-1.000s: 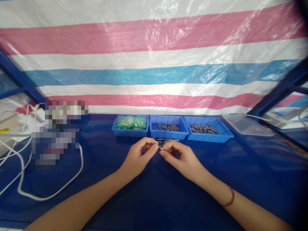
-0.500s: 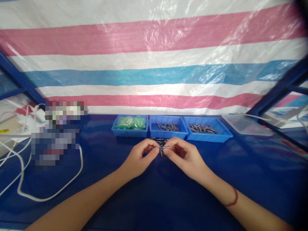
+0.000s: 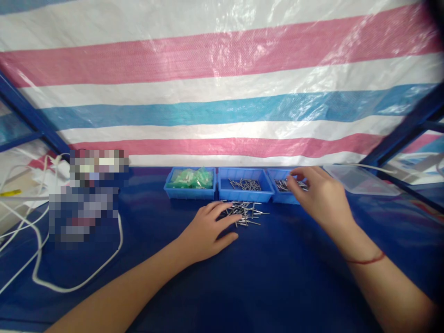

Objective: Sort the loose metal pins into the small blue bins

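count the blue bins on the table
3, side by side in a row: the left bin with green packets, the middle bin with thin metal pieces, and the right bin, partly hidden behind the right hand. No other bin shows.

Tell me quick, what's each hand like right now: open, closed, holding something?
Left hand: open, spread partly over the pin pile.
Right hand: curled over the right bin; whether it holds anything cannot be told.
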Demonstrator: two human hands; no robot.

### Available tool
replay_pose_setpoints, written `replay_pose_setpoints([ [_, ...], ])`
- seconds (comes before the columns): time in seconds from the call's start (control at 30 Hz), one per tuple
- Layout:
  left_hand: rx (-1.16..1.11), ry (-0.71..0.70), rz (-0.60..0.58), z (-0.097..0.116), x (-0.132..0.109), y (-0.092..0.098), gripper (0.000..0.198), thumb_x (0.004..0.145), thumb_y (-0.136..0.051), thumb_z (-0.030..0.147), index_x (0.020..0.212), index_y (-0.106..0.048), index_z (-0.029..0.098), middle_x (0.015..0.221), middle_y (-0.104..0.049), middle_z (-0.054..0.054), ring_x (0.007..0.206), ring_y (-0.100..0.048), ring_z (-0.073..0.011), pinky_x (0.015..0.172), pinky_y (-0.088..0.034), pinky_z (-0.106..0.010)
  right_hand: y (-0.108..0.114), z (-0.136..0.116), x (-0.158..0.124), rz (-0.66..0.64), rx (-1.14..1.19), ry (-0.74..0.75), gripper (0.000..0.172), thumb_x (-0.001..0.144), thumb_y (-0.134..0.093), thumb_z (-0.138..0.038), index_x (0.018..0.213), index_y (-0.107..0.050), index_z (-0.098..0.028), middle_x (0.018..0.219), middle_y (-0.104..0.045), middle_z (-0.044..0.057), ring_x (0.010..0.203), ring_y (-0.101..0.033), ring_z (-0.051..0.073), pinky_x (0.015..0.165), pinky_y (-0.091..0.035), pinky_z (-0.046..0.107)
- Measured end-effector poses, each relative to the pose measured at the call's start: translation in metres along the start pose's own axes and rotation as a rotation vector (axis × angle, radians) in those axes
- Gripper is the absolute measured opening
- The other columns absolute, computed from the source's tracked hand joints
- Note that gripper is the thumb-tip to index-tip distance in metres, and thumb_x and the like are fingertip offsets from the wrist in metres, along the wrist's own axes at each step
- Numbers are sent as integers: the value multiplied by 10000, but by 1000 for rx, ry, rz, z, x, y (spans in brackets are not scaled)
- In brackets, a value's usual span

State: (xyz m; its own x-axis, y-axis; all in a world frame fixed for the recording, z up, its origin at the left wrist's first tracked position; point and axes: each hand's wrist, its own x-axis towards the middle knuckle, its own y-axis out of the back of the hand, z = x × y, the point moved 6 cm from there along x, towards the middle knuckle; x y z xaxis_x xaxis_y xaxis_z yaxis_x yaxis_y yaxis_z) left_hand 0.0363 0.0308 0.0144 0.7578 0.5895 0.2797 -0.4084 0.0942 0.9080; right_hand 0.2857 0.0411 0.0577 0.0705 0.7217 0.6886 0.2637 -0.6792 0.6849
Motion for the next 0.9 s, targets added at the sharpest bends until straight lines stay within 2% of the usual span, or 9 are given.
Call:
replay_pose_setpoints([
  [0.07,39,3,-32,-1,-1,-4,424,908,-504,408,1310,-513,273,1437,-423,-92,1321,-361,-302,1043,-341,-498,-9,7,-1,-61,-89,-14,230,853,-544,-335,970,-634,-160,896,-652,98,726,-615,216,602,-437,303],
  [0.13,53,9,-42,-2,-1,-5,408,914,-493,406,1295,-529,266,1430,-437,-90,1309,-386,-297,1032,-362,-491,-14,1,-5,-104,-83,-1,253,859,-535,-351,993,-634,-160,908,-654,101,737,-629,223,606,-449,306],
  [0.3,53,9,4,-7,2,-5,266,941,-461,279,1137,-634,231,1312,-559,-60,1199,-506,-237,992,-412,-415,-16,-44,-16,-196,105,122,208,891,-499,-325,974,-629,-186,897,-647,66,775,-645,209,691,-479,311],
  [0.5,36,2,88,-17,4,-6,234,936,-465,221,1093,-637,204,1225,-600,-61,1085,-559,-207,948,-437,-372,-23,-88,-35,-376,344,277,160,903,-485,-250,984,-610,-193,963,-642,66,834,-641,190,760,-505,311],
  [0.73,42,30,140,-20,6,-5,224,947,-446,197,1059,-639,203,1052,-668,-35,950,-549,-195,846,-442,-347,-37,-103,-48,-508,487,299,141,891,-496,-199,958,-620,-204,928,-641,52,815,-624,170,753,-507,304],
  [0.9,34,52,132,-22,6,-3,226,943,-446,185,1095,-613,187,1044,-640,-51,914,-556,-175,839,-452,-314,-39,-108,-51,-541,527,297,135,873,-516,-175,934,-631,-206,900,-640,44,799,-618,165,720,-492,291],
])
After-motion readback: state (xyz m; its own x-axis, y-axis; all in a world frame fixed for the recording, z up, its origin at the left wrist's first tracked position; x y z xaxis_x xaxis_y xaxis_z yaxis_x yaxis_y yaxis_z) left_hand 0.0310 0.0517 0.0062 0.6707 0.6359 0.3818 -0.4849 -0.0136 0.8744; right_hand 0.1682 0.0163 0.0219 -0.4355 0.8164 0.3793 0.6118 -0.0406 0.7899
